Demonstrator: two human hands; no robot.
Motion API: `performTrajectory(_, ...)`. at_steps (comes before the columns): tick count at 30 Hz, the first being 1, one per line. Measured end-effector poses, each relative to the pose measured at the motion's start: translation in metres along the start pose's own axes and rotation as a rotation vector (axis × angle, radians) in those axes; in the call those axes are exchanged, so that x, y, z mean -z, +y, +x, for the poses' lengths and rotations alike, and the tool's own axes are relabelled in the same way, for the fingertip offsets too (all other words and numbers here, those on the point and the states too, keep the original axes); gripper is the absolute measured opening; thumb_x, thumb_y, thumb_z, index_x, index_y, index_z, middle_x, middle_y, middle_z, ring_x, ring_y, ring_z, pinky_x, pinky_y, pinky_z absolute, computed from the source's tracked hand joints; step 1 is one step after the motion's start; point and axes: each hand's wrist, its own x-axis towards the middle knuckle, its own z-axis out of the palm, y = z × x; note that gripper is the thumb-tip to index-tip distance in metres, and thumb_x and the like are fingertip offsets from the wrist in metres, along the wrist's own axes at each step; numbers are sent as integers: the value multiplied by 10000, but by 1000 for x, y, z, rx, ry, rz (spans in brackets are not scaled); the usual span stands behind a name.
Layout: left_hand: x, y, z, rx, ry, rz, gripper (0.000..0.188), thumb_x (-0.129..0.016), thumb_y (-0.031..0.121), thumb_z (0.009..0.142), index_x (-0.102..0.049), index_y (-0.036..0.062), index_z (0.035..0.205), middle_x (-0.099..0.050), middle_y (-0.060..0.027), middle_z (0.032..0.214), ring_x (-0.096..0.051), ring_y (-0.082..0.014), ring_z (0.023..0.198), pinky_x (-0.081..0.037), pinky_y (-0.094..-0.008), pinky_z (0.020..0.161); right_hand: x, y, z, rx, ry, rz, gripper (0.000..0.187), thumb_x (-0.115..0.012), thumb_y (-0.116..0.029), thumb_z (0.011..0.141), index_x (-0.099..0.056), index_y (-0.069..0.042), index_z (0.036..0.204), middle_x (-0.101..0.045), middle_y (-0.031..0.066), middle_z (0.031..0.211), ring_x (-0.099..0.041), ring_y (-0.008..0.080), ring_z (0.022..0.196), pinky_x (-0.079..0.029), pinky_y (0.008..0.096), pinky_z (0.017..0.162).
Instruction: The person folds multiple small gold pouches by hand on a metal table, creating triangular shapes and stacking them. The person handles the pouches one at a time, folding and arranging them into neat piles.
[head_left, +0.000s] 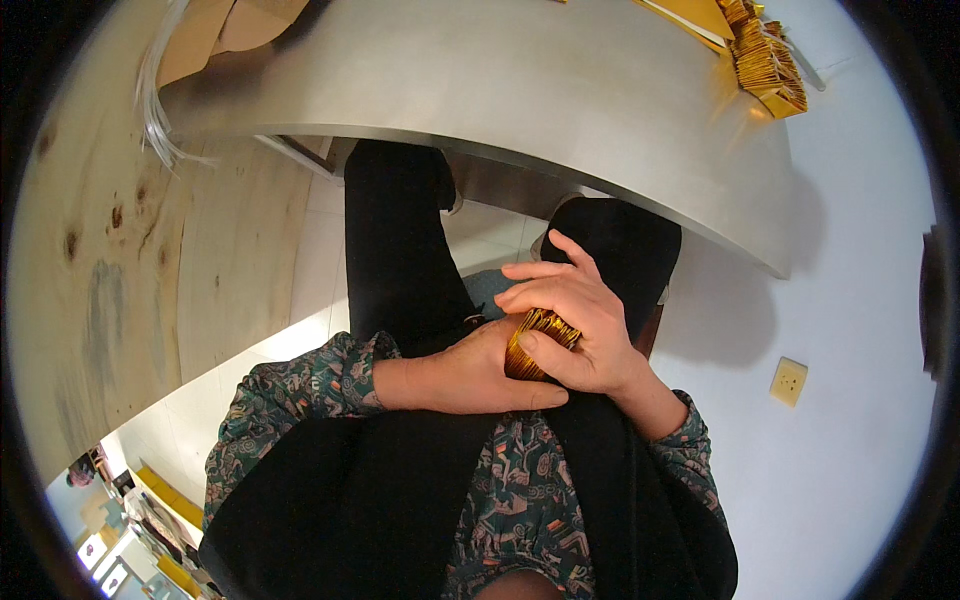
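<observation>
A thick bundle of thin gold foil pieces (543, 338) sits between my two hands, above my lap. My left hand (470, 368) is wrapped around it from the left, with the thumb along its near side and the other fingers mostly hidden. Over its right side lies my right hand (582, 312), the thumb pressed on the layered edges and some fingers reaching across the top. The lower part of the bundle is out of sight inside the left hand.
Ahead is a metal table (480, 75) with a curved-looking edge. More stacked gold foil pieces (768, 68) and yellow sheets (695, 20) lie at its far right. Clear plastic strands (152, 105) hang by a cardboard box (195, 40). A wooden board (150, 260) is at left, a wall socket (788, 382) at right.
</observation>
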Motion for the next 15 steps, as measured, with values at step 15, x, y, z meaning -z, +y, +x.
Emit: performTrajectory(15,1,-6,5,-63,21,60,296,-657,95,892,-542,1,1148,-598,-72,1018,-620,-155,918,-536,-295,767,-1,3,6,-20,-29,-2,266,-709,-319,832,-685,-85,956,-724,77,977,-642,308,1144,-206,596,1162)
